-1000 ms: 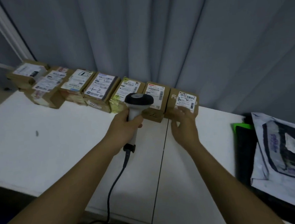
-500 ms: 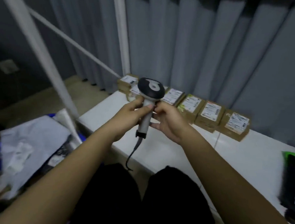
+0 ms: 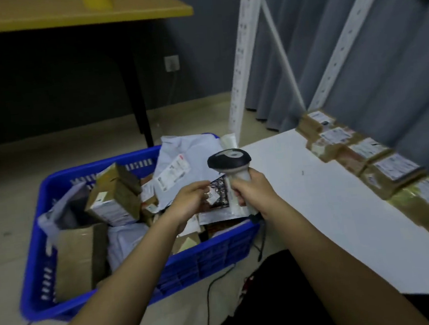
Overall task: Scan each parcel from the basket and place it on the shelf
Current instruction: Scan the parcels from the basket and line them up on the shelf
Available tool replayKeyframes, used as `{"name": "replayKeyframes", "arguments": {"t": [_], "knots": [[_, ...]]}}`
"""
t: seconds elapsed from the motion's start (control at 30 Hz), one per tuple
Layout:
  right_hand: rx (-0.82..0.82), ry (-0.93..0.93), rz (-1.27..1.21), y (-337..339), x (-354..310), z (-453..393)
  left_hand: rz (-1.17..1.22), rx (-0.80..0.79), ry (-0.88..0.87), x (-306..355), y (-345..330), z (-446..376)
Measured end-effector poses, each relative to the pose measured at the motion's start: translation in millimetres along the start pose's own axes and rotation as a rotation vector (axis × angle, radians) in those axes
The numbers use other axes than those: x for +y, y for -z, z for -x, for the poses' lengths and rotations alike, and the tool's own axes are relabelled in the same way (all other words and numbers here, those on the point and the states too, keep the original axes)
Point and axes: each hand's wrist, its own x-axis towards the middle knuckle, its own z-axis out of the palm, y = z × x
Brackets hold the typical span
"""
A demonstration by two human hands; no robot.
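A blue plastic basket (image 3: 208, 256) on the floor holds several parcels: a tilted brown box (image 3: 115, 197), white mailer bags (image 3: 182, 162) and a dark patterned packet (image 3: 220, 193). My right hand (image 3: 253, 188) grips the handle of the grey and black barcode scanner (image 3: 228, 159) above the basket's right end. My left hand (image 3: 189, 202) hovers over the basket beside the patterned packet, fingers loosely curled, holding nothing I can make out. Along the back of the white shelf board (image 3: 314, 192) lies a row of labelled brown parcels (image 3: 390, 170).
A yellow-topped table (image 3: 78, 11) with a black leg (image 3: 138, 99) stands behind the basket. White perforated shelf uprights (image 3: 240, 56) rise at the shelf's left end before a grey curtain. The scanner's black cable (image 3: 209, 292) trails across the floor near my legs.
My view has swung left from the shelf to the basket. The scanner passed from my left hand to my right hand. My left hand has moved out over the basket's parcels.
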Motion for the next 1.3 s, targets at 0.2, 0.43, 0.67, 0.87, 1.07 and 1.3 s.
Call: {"name": "replayKeyframes", "arguments": {"t": [0.2,0.43,0.67,0.87,1.07,1.3], "knots": [[0.046,-0.034,0.020,-21.6,17.6,-47.4,-0.008,0.388,0.126,-51.6,59.2,-64.1],[0.015,-0.057,0.017,-32.2,28.6,-81.7,-0.187,0.530,0.272,-82.0,81.1,-134.2],[-0.010,-0.087,-0.043,-31.6,27.9,-93.3,0.041,0.659,0.207,-89.0,81.1,-156.9],[-0.020,-0.039,0.019,-25.5,22.6,-88.0,0.251,0.609,-0.032,-78.8,76.0,-135.5],[-0.075,-0.120,0.005,-23.0,19.6,-75.2,0.315,0.563,-0.042,-65.3,80.2,-121.9],[-0.039,-0.130,-0.047,-21.7,17.9,-69.7,0.325,0.554,-0.043,-56.1,78.8,-115.2]]}}
